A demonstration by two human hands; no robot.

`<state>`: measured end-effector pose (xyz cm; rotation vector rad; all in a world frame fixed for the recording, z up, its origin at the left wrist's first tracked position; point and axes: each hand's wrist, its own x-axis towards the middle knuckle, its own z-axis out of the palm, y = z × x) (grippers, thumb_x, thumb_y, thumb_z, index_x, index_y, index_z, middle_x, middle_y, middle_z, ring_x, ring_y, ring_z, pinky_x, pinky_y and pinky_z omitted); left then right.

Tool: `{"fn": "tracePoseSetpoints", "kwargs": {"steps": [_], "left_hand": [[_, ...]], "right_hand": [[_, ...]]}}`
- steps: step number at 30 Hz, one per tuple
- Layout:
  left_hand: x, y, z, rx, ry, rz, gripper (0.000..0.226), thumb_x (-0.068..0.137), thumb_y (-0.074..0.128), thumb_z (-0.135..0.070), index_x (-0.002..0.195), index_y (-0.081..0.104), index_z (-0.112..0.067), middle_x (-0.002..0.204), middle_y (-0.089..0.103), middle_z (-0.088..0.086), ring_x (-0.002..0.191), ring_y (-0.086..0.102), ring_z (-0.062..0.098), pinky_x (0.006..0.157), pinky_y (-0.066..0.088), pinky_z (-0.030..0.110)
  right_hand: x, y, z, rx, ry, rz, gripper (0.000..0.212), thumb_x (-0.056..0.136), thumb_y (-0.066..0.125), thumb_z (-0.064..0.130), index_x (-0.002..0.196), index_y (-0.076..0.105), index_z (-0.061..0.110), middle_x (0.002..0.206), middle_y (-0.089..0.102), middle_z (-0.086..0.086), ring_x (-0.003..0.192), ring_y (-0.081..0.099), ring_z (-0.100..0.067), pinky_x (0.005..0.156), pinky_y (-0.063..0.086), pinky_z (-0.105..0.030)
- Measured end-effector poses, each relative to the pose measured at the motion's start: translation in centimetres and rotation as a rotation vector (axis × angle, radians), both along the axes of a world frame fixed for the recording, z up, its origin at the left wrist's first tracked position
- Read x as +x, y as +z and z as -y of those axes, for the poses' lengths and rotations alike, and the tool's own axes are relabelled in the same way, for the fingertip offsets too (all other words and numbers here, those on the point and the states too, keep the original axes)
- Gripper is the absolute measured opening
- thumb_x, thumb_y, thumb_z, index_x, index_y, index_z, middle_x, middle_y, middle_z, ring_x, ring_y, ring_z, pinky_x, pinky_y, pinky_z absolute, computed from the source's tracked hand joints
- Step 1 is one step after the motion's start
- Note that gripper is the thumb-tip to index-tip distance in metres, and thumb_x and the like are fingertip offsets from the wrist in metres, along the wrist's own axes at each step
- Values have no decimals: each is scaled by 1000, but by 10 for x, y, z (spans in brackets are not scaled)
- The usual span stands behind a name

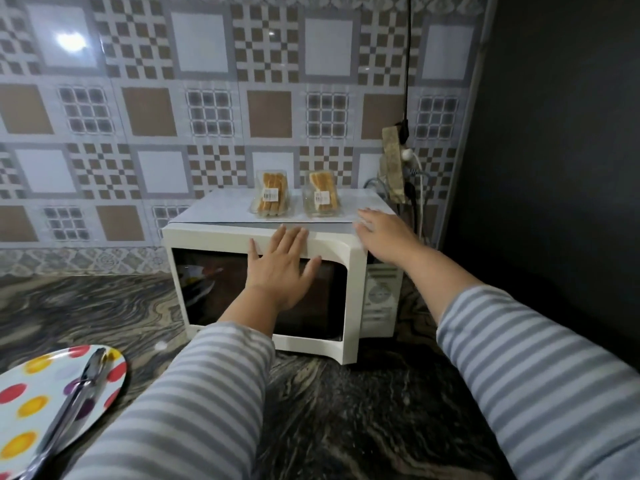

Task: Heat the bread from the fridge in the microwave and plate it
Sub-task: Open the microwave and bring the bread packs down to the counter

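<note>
On top of the microwave [277,299], far side, sit two bread packs [271,197]. My left hand [282,268] presses flat on the door; my right hand [382,233], fingers spread, rests on the right top corner.

Patterned brown-and-grey tiled wall [207,98], dark marbled stone countertop [346,410], dark side wall [561,150]

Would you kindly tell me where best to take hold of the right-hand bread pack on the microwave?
Probably grip the right bread pack across its two long sides, coming from above and the front: it lies flat on the microwave, a gap separates it from the left pack, and the right hand is nearest.
</note>
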<state>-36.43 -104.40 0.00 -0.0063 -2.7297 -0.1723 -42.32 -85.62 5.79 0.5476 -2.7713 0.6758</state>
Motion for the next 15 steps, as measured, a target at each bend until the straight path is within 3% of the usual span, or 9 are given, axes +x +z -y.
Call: {"fn": "tracePoseSetpoints", "kwargs": {"steps": [3, 6, 15], "left_hand": [[10, 4, -1, -10, 10, 59, 60, 100, 20, -45, 154, 2, -26, 161, -2, -10, 147, -10, 11, 116, -3, 58], [26, 5, -3, -12, 29, 87, 61, 98, 26, -35, 154, 0, -25, 161, -5, -10, 147, -11, 12, 115, -3, 60], [102, 3, 31, -42, 11, 57, 75, 93, 46, -26, 152, 0, -33, 161, -6, -13, 148, -8, 10, 113, -5, 64]], "right_hand": [[28, -18, 16, 155, 60, 4, 52, 102, 25, 44, 148, 34, 21, 158, 25, 1, 146, 17, -20, 118, 13, -47], [48, -35, 19, 128, 28, -43, 55, 101, 23, 49, 150, 26, 25, 160, 16, 7, 148, 6, -15, 118, 2, -48], [136, -46, 40, 149, 117, -291, 53, 99, 33, 45, 146, 37, 20, 154, 33, 5, 146, 17, -10, 119, 4, -45]]}}
